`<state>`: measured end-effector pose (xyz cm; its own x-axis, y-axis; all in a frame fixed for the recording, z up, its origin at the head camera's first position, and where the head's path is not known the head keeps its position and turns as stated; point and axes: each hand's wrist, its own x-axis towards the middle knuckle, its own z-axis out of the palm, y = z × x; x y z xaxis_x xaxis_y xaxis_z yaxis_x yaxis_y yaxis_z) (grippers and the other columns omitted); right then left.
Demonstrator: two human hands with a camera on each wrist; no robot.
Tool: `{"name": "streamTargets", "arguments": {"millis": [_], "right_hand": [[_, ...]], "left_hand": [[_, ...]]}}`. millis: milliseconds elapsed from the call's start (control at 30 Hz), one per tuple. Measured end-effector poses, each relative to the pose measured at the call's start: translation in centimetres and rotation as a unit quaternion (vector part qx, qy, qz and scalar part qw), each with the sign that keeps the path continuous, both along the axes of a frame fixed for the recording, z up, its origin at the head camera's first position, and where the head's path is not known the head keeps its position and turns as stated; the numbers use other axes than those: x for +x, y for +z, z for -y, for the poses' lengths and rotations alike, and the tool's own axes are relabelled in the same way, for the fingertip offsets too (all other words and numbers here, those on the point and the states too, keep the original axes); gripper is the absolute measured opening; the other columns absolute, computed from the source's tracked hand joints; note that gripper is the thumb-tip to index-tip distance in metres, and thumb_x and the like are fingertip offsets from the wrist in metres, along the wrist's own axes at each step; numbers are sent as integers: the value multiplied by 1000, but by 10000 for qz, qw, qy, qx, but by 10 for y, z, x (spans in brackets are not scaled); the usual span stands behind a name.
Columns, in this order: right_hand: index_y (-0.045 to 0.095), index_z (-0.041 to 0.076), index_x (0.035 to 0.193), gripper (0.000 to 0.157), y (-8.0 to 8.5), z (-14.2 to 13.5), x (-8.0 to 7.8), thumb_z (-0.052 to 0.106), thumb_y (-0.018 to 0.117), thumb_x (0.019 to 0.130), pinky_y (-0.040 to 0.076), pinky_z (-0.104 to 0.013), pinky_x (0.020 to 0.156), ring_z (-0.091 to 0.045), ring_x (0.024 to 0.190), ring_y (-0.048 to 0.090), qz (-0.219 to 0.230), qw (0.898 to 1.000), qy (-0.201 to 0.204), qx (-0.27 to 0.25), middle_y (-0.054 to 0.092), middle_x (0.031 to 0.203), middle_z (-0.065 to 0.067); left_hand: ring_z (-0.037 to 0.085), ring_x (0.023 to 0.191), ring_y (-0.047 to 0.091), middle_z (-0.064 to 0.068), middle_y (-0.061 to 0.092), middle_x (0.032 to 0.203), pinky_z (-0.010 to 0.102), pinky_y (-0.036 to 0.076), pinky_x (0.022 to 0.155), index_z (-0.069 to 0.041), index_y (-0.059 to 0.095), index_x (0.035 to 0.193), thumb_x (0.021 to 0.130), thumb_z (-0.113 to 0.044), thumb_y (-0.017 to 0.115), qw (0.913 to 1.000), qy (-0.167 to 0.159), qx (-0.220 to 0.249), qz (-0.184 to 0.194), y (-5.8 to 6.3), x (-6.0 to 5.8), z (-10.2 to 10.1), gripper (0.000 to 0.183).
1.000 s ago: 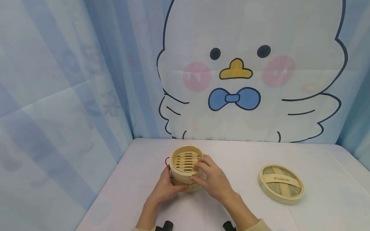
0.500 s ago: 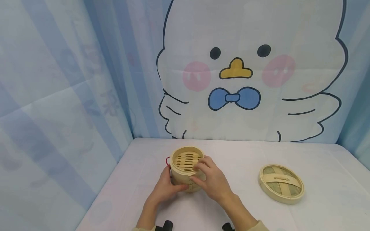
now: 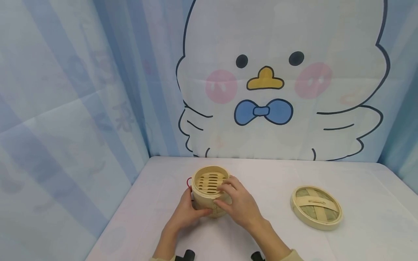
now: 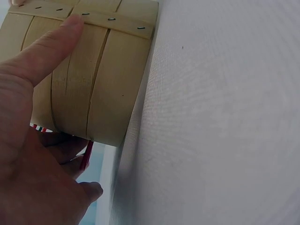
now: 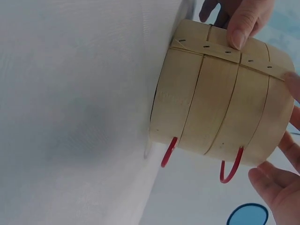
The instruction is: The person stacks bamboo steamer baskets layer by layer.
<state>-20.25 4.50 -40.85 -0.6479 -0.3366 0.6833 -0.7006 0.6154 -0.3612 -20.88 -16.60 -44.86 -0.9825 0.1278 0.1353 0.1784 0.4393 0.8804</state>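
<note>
A round bamboo steamer (image 3: pixel 203 198) of stacked tiers stands upright on the table, its slatted floor (image 3: pixel 209 183) showing at the top with no lid. My left hand (image 3: pixel 184 213) grips it low on the left, thumb across the front and fingers behind. My right hand (image 3: pixel 241 204) holds the upper right, thumb at the front and fingertips over the rim. In the left wrist view, my left thumb (image 4: pixel 56 47) lies by a stapled seam. Red loops (image 5: pixel 232 166) stick out from the steamer's wall in the right wrist view, where right fingers (image 5: pixel 267 185) touch the upper tier.
The steamer's bamboo lid (image 3: pixel 316 208), with a woven top and a strap handle, lies to the right on the white-covered table (image 3: pixel 261 181). Behind the table hangs a blue curtain (image 3: pixel 261 145) with a cartoon bird; another curtain (image 3: pixel 65 145) closes the left side.
</note>
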Motion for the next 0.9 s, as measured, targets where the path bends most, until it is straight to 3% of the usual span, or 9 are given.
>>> {"name": "streamTargets", "arguments": {"millis": [200, 367, 633, 900], "right_hand": [[72, 12, 114, 45, 3, -2, 0, 26, 90, 76, 52, -53, 95, -45, 128, 52, 166, 9998, -23, 59, 63, 120, -10], [72, 14, 122, 53, 5, -3, 1, 31, 90, 75, 49, -59, 97, -47, 130, 50, 249, 9996, -45, 132, 61, 130, -18], [69, 12, 128, 63, 9, -6, 2, 34, 91, 74, 47, -60, 99, -49, 130, 48, 23, 9995, -62, 306, 56, 141, -19], [64, 14, 137, 70, 16, -14, 6, 39, 89, 76, 43, -62, 102, -49, 133, 45, 150, 9981, -255, 548, 51, 146, -18]], "left_hand": [[40, 130, 46, 25, 42, 143, 58, 40, 106, 6, 29, 148, 70, -25, 94, 9999, 55, -93, -101, -1, 0, 2, 106], [43, 138, 36, 29, 34, 150, 61, 34, 111, 6, 20, 154, 69, -28, 95, 9997, 76, -91, -203, 4, 1, 4, 118], [49, 146, 21, 33, 18, 159, 65, 27, 112, 5, 9, 158, 69, -34, 95, 9988, 402, -238, 170, 17, 8, 7, 129], [44, 149, 14, 23, 11, 165, 66, 21, 114, -5, 9, 161, 68, -37, 95, 9994, 342, 10, 10, 21, 6, 10, 131]]}}
